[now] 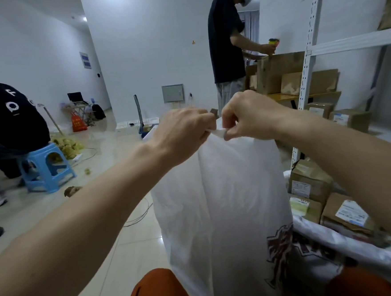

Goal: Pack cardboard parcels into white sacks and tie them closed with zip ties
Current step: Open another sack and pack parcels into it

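I have the tall white woven sack [220, 192] standing at frame centre, my left hand [184, 127] and right hand [248, 116] both pinching its top edge. Thin grip; the slick fabric may slip loose and slump.

Two hands [216, 125], one white sack [220, 192], one blue stool [46, 167], two other people [225, 37]

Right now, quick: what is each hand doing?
Left hand: closed, grip pinching the top edge of the white sack.
Right hand: closed, grip pinching the same edge, right beside the left.
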`<control>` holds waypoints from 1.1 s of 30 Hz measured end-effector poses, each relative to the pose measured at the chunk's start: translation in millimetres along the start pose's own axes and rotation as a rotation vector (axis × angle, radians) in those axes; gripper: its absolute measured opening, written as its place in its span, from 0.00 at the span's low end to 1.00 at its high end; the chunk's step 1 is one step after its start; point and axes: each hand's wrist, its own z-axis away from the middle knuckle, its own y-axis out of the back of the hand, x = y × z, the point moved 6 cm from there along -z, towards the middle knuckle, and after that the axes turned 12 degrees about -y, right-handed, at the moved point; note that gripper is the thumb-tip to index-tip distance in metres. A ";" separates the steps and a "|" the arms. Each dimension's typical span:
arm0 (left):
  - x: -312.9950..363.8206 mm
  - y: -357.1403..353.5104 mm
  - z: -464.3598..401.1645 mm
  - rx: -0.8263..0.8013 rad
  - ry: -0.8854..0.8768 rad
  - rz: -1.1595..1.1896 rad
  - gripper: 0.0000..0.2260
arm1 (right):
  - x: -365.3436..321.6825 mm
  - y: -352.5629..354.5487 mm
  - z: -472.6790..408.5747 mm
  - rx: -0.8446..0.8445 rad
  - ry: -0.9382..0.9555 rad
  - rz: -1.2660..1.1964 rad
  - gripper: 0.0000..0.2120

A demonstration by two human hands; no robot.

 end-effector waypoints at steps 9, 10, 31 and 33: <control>-15.2 -28.6 23.2 -0.547 0.449 0.519 0.07 | -5.1 -30.2 25.3 0.686 0.603 0.407 0.09; -15.6 -29.1 22.6 -0.512 0.453 0.496 0.08 | -3.0 -32.3 26.6 0.712 0.619 0.419 0.09; -10.3 -41.9 7.5 -0.350 0.533 0.349 0.09 | 38.4 9.9 9.8 0.411 -0.170 -0.444 0.16; -1.3 -41.5 3.2 -0.332 0.479 0.325 0.09 | 42.5 16.6 -3.2 0.281 -0.365 -0.131 0.23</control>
